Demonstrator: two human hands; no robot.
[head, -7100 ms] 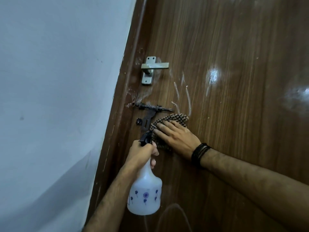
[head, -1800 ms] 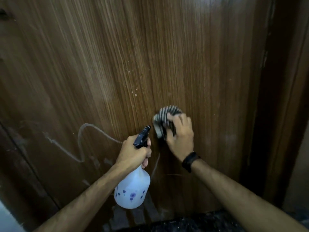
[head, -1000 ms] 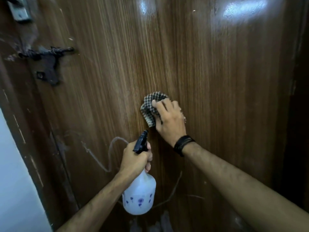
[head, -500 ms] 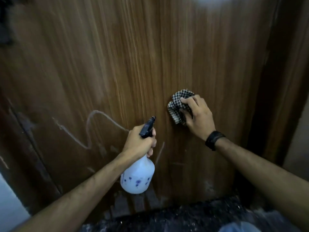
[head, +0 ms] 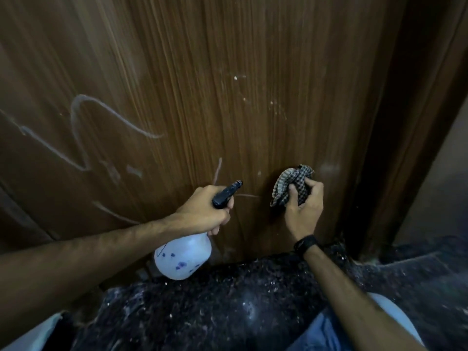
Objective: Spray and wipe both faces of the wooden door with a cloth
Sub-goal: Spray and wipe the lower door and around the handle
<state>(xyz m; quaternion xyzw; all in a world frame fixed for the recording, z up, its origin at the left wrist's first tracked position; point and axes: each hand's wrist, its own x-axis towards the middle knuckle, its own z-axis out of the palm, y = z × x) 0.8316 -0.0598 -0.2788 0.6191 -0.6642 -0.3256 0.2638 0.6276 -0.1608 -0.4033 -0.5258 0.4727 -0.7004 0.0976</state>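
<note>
Cloth (head: 291,184) bunched in right hand (head: 305,209), bottle (head: 182,258) in left (head: 206,211).

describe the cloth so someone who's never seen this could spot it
Start at the wooden door, then go low toward its right edge. There the right hand grips a bunched cloth, the only checked black-and-white thing; the spray bottle nearby is plain white.

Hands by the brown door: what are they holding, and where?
Left hand grips white spray bottle by its neck; right hand clutches bunched checked cloth.
</note>
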